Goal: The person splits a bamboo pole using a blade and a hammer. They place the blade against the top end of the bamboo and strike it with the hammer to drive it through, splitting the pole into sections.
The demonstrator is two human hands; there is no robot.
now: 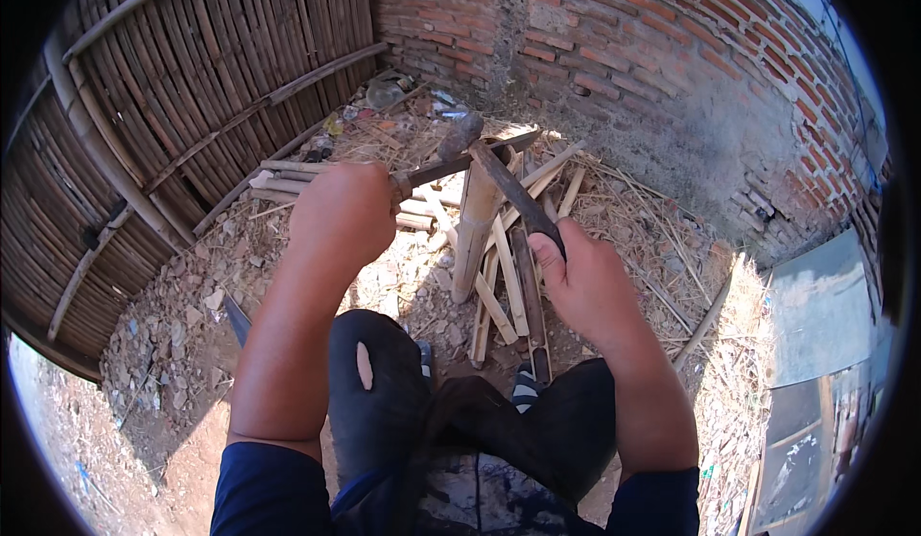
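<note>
My left hand (345, 212) is closed round the handle of a machete (439, 170), whose dark blade lies across the top end of an upright bamboo pole (476, 234). My right hand (593, 282) grips the dark handle of a hammer (513, 191). Its rough, blocky head is over the blade, close to the pole's top; whether the two touch I cannot tell. The pole stands slightly tilted on the ground in front of my knees. Split bamboo strips (507, 277) lie just right of it.
More bamboo lengths (278, 183) lie on the rubble behind my left hand. A bamboo fence (230, 66) rises at the left and a brick wall (614, 47) at the back and right. Boards (815, 306) lean at the far right. Straw and litter cover the ground.
</note>
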